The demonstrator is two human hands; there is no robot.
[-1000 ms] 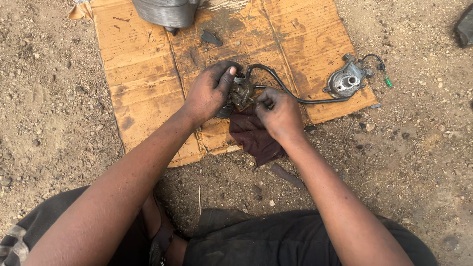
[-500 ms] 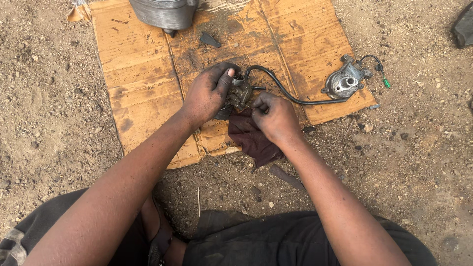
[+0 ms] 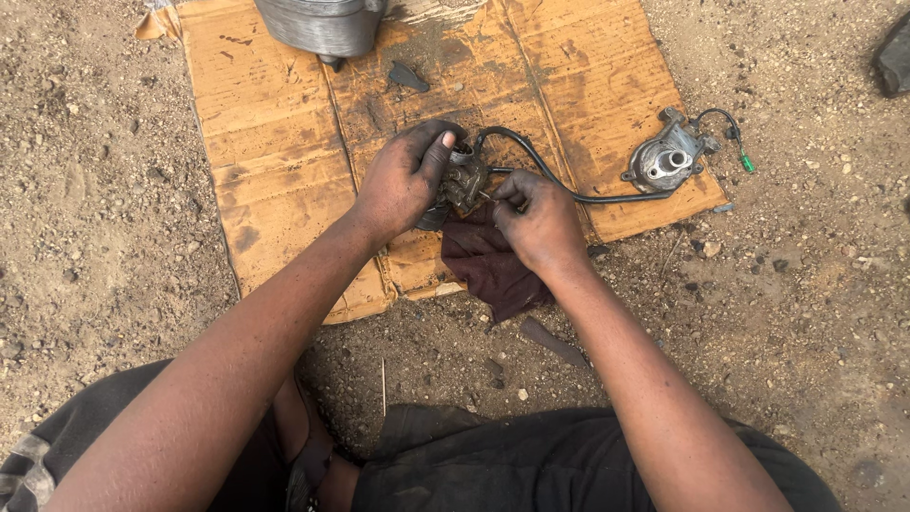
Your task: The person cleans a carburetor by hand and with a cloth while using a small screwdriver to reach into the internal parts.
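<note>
The small engine part (image 3: pixel 466 182) sits between my 2 hands, over the middle of the cardboard sheet (image 3: pixel 275 161). My left hand (image 3: pixel 403 180) curls around its left side, thumb laid over the top, fingers closed on it. My right hand (image 3: pixel 538 223) comes in from the right with the fingertips bunched and pinched at the part's right edge; whether they hold something small there, I cannot tell.

The part is a dirty, greasy lump of grey-brown metal, mostly hidden by my fingers. A black cable (image 3: pixel 559 185) loops out of its top and runs right across the cardboard to a grey metal housing (image 3: pixel 668 163) with a round opening, which lies near the cardboard's right edge, well apart from my hands. Thin wires with a green tip trail off that housing.

A dark maroon rag (image 3: pixel 488 265) lies just under my right hand, hanging over the cardboard's near edge onto the gravelly dirt (image 3: pixel 806 313). A finned grey cylinder (image 3: pixel 318 24) stands at the far edge.
</note>
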